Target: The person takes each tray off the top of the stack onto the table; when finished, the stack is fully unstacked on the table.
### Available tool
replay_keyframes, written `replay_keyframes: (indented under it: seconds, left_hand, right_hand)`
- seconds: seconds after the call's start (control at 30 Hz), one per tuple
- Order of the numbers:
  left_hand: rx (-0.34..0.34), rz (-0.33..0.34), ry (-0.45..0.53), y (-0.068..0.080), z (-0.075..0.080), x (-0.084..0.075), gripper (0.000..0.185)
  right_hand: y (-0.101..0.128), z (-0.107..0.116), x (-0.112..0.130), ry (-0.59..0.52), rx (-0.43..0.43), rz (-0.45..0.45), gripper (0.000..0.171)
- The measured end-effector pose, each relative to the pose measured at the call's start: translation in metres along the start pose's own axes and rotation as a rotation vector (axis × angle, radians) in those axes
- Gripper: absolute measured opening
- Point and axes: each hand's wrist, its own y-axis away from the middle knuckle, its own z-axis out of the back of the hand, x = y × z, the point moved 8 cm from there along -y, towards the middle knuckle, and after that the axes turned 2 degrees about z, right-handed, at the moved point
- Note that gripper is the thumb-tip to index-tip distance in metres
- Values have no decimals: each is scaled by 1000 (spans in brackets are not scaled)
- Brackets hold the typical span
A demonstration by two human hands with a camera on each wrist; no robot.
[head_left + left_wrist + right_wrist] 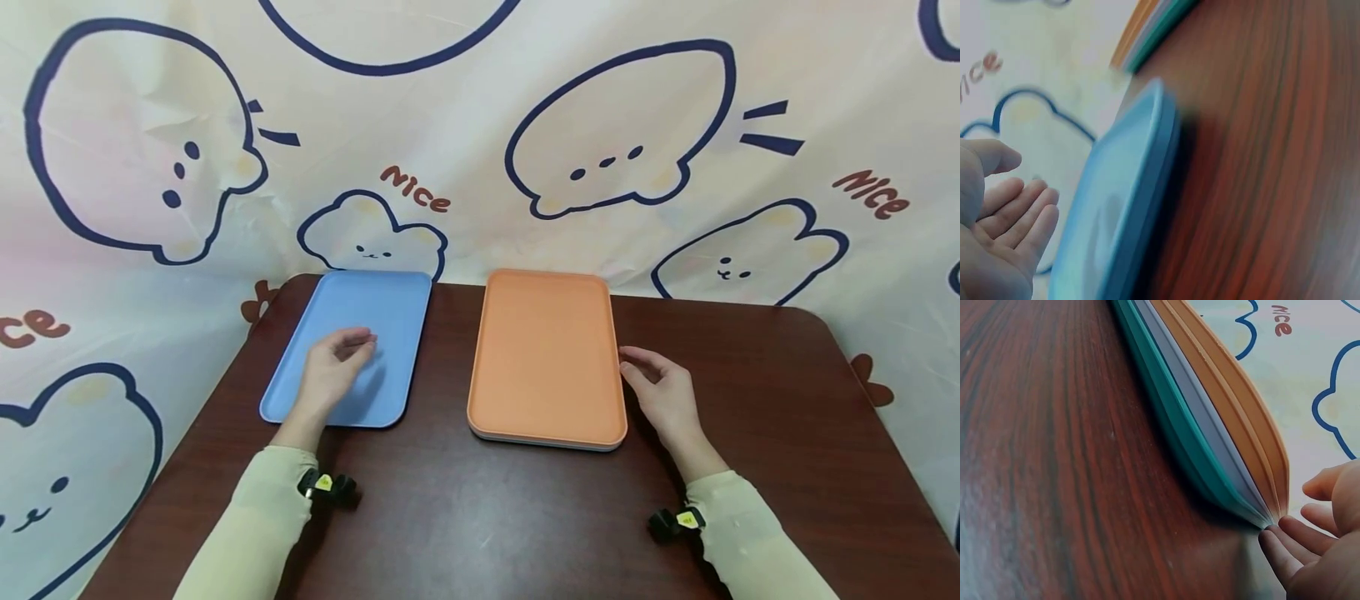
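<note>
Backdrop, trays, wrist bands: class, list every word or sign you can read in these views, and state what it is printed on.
"Nice": brown letters on the cartoon backdrop cloth, above a small bear.
"Nice": same cloth, at the right.
"ce": the end of a word cut off at the left edge.
"nice": same cloth, right wrist view.
Yellow tags on the wrist bands: too small to read.
Blue tray and orange tray: no text.

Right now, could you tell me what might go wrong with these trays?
The right hand has fingertips at the edge of the tray stack; several thin trays may lift together. The left hand hovers open over the blue tray, which could slide on the smooth table.
</note>
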Motion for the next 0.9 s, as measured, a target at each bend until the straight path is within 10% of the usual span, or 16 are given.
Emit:
replay_keyframes:
  seconds: [0.57,0.9]
  left_hand:
    - [341,-2,176,24,-115,-42,44]
    - [357,57,147,31,-144,-46,44]
  right_hand:
    - [1,-1,-3,-57,41,-30,36]
    - [3,-6,-6,-87,114,-59,41]
